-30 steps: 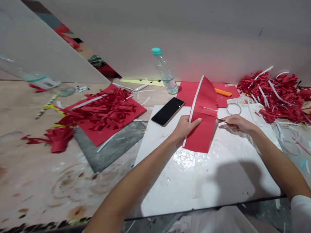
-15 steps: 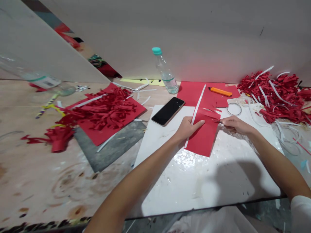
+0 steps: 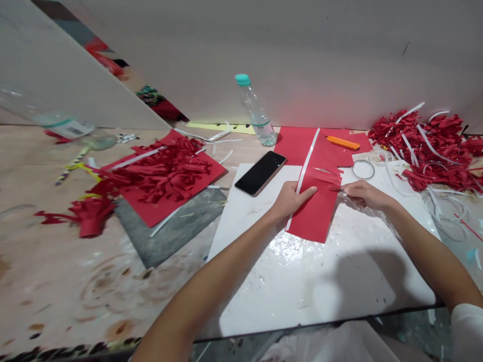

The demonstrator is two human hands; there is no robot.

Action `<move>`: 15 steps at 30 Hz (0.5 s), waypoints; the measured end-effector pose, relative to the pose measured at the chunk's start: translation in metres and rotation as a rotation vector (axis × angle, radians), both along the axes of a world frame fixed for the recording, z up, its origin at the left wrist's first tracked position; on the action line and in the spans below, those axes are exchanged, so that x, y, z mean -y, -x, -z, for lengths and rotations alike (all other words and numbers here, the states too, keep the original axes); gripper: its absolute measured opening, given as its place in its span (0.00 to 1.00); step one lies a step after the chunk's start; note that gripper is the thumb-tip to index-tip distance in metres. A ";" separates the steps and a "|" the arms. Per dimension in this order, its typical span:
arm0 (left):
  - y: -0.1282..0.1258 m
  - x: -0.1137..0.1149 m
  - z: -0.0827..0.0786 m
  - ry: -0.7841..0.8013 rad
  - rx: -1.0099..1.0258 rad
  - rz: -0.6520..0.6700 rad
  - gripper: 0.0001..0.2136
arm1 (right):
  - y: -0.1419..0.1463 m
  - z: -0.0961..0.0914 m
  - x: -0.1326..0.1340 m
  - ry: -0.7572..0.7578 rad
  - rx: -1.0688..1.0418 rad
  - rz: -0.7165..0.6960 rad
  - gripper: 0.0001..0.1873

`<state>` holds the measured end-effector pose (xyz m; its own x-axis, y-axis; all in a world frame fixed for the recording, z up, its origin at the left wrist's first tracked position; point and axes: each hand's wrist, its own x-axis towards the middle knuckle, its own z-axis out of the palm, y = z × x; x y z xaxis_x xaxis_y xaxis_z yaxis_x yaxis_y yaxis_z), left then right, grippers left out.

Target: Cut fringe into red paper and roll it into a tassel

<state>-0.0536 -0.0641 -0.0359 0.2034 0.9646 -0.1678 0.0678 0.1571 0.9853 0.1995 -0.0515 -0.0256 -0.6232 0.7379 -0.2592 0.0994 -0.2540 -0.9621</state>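
My left hand (image 3: 291, 201) grips a long red paper sheet (image 3: 311, 216) by its left side, thumb on top and fingers beneath. A white strip (image 3: 308, 160) runs along that side of the sheet. Several narrow slits cut into its right edge make a fringe (image 3: 329, 176). At this edge, my right hand (image 3: 360, 193) is closed around small scissors (image 3: 336, 189); only the thin blades show, at the paper, and the handles are hidden in the fingers.
A white board (image 3: 271, 281) lies under the work, with a phone (image 3: 261, 172) on its far left. Behind are a bottle (image 3: 260, 118), an orange cutter (image 3: 342, 143) and a tape ring (image 3: 363, 169). Red fringed paper piles lie left (image 3: 158, 171) and right (image 3: 437, 146).
Both hands keep nearly the same place and hold. The cut strips at the sheet's right edge have shifted slightly.
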 end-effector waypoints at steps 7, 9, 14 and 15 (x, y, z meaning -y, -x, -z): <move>0.000 -0.001 0.002 -0.007 -0.008 -0.001 0.20 | 0.001 0.001 0.001 0.008 -0.010 0.021 0.20; 0.000 -0.001 0.002 0.000 -0.003 -0.001 0.20 | 0.001 0.001 0.001 0.012 -0.012 0.031 0.19; 0.000 0.000 0.002 -0.003 0.007 -0.014 0.20 | 0.002 0.001 0.002 0.019 -0.026 0.050 0.20; 0.000 0.000 0.002 -0.001 0.005 -0.017 0.20 | 0.002 0.001 0.002 0.020 -0.030 0.052 0.21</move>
